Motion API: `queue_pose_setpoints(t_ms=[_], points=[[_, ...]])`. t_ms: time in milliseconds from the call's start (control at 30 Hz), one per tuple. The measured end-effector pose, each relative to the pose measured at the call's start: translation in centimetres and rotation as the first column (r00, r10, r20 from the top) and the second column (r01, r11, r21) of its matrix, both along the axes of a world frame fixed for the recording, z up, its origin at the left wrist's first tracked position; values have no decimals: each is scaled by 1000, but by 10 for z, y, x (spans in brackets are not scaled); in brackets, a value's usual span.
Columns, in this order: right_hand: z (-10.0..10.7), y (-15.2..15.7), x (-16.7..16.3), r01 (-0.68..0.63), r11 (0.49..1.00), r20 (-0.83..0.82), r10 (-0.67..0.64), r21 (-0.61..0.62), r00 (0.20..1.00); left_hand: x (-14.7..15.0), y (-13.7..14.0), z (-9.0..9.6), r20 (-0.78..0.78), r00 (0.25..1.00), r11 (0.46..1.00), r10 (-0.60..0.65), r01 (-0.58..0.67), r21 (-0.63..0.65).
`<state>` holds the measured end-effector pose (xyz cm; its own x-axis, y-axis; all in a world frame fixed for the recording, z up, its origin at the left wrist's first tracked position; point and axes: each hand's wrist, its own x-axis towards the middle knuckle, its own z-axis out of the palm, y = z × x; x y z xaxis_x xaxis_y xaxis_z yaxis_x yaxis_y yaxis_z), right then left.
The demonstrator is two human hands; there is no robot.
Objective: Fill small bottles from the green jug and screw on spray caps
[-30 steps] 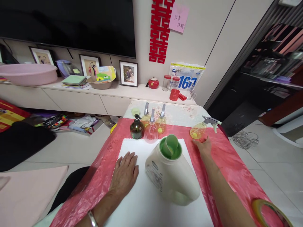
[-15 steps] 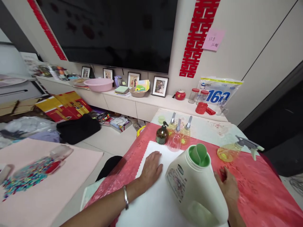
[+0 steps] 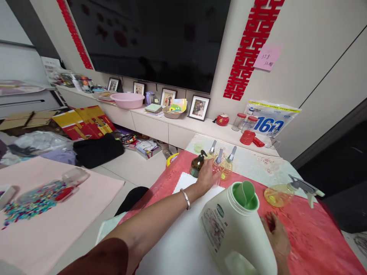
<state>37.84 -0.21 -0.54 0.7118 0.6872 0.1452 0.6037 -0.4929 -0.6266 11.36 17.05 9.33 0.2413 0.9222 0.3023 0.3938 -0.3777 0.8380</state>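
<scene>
My left hand [image 3: 206, 177] reaches across the white sheet [image 3: 183, 229] and closes around a pink spray bottle [image 3: 217, 168] with a grey trigger head; the bottle stands upright. Just left of it is a dark green pump bottle [image 3: 196, 166]. Yellowish spray bottles [image 3: 227, 170] stand to the right and behind. In front of me is a large pale detergent jug [image 3: 237, 229], its green cap [image 3: 245, 194] set in the mouth. Beside the jug's right side, my right hand [image 3: 278, 236] rests on the red cloth, fingers loosely bent and apart, partly hidden by the jug.
A yellow spray bottle [image 3: 279, 194] stands on the red tablecloth [image 3: 312, 236] at right. On the left, a pink table [image 3: 86, 214] bears scattered colourful beads [image 3: 31, 208]. Jars [image 3: 239, 121], photo frames [image 3: 198, 107] and a pink basin [image 3: 128, 100] line the cabinet.
My left hand has moved forward and right from the white sheet to the pink spray bottle. My right hand stays beside the jug. The view has shifted slightly.
</scene>
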Motion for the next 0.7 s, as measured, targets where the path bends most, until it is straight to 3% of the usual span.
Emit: queue_pose_setpoints(t_ms=[233, 367, 700], points=[[11, 1, -4, -18, 998, -16, 16, -68, 1000, 18, 12, 8, 1, 995, 991, 96, -96, -92], [12, 1, -5, -18, 998, -33, 16, -65, 999, 15, 6, 12, 24, 995, 991, 94, -91, -94], [7, 2, -2, 9, 1000, -25, -9, -4, 1000, -36, -37, 23, 132, 991, 999, 36, -34, -24]])
